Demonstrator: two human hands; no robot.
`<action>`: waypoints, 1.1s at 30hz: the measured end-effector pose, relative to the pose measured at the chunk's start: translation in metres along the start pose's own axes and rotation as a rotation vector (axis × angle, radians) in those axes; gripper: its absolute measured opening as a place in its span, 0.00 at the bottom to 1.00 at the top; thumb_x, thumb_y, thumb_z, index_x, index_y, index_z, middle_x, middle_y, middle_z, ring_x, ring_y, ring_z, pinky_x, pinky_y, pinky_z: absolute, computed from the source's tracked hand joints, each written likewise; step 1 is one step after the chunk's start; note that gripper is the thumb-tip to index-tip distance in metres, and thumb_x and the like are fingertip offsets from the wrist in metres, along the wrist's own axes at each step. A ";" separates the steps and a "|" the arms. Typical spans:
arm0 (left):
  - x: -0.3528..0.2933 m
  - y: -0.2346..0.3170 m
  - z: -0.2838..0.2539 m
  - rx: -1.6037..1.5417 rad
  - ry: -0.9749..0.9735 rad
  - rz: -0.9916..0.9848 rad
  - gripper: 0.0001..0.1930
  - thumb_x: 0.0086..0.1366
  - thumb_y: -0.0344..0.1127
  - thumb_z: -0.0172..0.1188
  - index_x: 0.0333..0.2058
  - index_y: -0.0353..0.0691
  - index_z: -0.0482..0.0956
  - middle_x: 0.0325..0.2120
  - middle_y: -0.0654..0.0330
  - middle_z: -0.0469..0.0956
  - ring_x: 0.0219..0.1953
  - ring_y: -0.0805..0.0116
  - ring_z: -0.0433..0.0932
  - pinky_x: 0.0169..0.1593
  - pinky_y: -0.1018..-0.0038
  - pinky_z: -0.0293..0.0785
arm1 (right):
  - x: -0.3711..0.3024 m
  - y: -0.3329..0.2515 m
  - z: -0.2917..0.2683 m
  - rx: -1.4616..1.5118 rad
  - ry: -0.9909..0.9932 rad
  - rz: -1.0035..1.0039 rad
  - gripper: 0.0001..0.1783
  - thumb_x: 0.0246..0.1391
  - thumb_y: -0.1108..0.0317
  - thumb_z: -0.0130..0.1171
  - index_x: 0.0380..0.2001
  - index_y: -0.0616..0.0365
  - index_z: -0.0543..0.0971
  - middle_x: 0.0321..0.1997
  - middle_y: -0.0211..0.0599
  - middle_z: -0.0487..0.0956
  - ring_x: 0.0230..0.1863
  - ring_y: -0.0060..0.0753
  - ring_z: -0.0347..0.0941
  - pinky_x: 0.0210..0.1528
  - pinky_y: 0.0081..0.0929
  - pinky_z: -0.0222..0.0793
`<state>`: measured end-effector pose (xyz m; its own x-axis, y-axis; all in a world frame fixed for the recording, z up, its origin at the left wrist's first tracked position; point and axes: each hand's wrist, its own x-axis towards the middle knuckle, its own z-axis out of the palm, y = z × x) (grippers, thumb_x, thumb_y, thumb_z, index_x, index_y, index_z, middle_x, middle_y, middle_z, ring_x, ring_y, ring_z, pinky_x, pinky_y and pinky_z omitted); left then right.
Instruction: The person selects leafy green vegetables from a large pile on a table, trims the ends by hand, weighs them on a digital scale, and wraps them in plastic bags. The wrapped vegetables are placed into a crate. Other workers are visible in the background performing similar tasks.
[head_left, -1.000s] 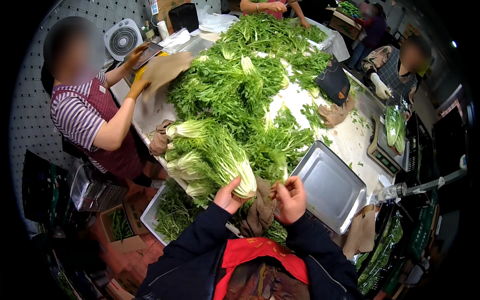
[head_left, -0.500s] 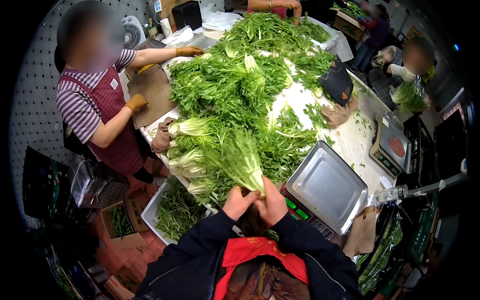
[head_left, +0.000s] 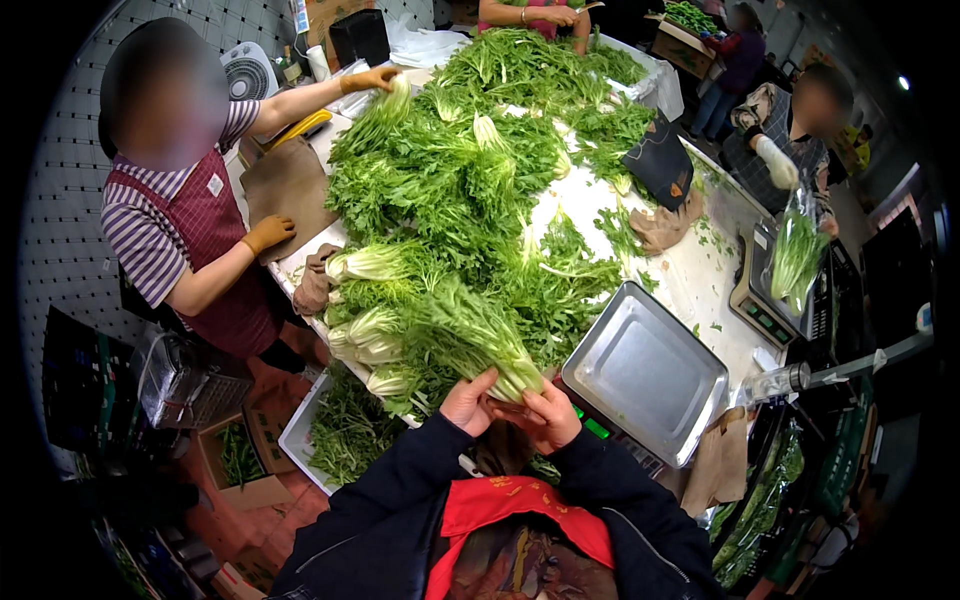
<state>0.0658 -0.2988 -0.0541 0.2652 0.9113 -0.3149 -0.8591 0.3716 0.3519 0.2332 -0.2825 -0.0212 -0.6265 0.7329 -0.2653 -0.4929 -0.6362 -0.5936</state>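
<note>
Between my hands is a bunch of leafy greens [head_left: 470, 335], its pale stem end toward me and its feathery leaves pointing away and to the left. My left hand [head_left: 466, 403] grips the left side of the stem end, and my right hand [head_left: 551, 417] closes round the right side. Trimmed bunches [head_left: 368, 338] with whitish bases lie stacked just beyond my left hand. A large pile of the same greens [head_left: 440, 165] covers the middle of the table. Close to my right hand stands a scale with a bare metal tray [head_left: 650, 370] and lit green displays.
At the left, a person in an apron [head_left: 215, 250] holds greens in one gloved hand [head_left: 370, 80]. A person at the right [head_left: 785, 160] holds bagged greens [head_left: 797, 250] over a second scale [head_left: 757, 290]. A white bin of leaves [head_left: 350, 425] sits below the table's left edge. A dark cap [head_left: 660, 160] rests farther back.
My bunch has tilted left and its stem end is turned in my hands, which are slightly farther apart. The left co-worker has raised a bunch. The right person has brought bagged greens over the second scale.
</note>
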 end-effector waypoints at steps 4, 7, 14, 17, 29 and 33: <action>0.002 0.006 -0.006 0.037 0.117 0.013 0.17 0.67 0.35 0.57 0.50 0.30 0.73 0.45 0.52 0.79 0.46 0.59 0.80 0.51 0.61 0.76 | 0.002 -0.004 -0.005 -0.620 0.239 -0.195 0.23 0.60 0.62 0.57 0.56 0.63 0.70 0.45 0.38 0.78 0.37 0.29 0.78 0.38 0.25 0.74; -0.002 0.010 -0.006 0.155 0.159 0.031 0.19 0.68 0.36 0.55 0.53 0.30 0.71 0.48 0.52 0.77 0.48 0.57 0.78 0.52 0.59 0.76 | 0.003 -0.003 -0.011 -0.908 0.336 -0.304 0.14 0.59 0.68 0.57 0.45 0.65 0.77 0.34 0.34 0.78 0.28 0.19 0.74 0.31 0.19 0.70; -0.002 0.008 -0.002 0.091 0.127 0.054 0.20 0.68 0.37 0.54 0.54 0.30 0.69 0.50 0.50 0.76 0.51 0.55 0.76 0.56 0.57 0.72 | 0.003 -0.004 -0.001 -0.573 0.477 -0.243 0.06 0.58 0.73 0.56 0.35 0.65 0.77 0.29 0.34 0.77 0.25 0.21 0.75 0.27 0.20 0.73; 0.003 0.007 -0.005 -0.071 0.083 0.062 0.23 0.68 0.40 0.54 0.57 0.32 0.66 0.53 0.50 0.73 0.55 0.56 0.73 0.60 0.57 0.68 | 0.008 -0.002 -0.005 -0.261 0.418 -0.272 0.06 0.62 0.70 0.54 0.35 0.62 0.74 0.32 0.37 0.78 0.26 0.24 0.76 0.30 0.22 0.76; -0.005 0.007 0.013 -0.259 -0.037 0.236 0.34 0.55 0.41 0.69 0.58 0.42 0.66 0.57 0.57 0.71 0.60 0.56 0.66 0.68 0.58 0.54 | 0.018 -0.052 0.008 0.013 0.421 -0.509 0.06 0.65 0.67 0.50 0.35 0.58 0.70 0.32 0.35 0.75 0.28 0.24 0.74 0.31 0.23 0.75; -0.022 0.043 0.009 -0.151 0.089 0.367 0.31 0.57 0.40 0.68 0.57 0.41 0.68 0.54 0.57 0.73 0.59 0.55 0.68 0.67 0.55 0.56 | 0.021 -0.111 -0.009 -0.226 0.396 -0.419 0.06 0.65 0.66 0.49 0.35 0.57 0.69 0.30 0.33 0.74 0.25 0.22 0.73 0.26 0.21 0.73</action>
<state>0.0264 -0.3016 -0.0242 -0.1038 0.9572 -0.2701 -0.9462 -0.0114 0.3233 0.2803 -0.1946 0.0327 -0.1141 0.9708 -0.2110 -0.4808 -0.2398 -0.8434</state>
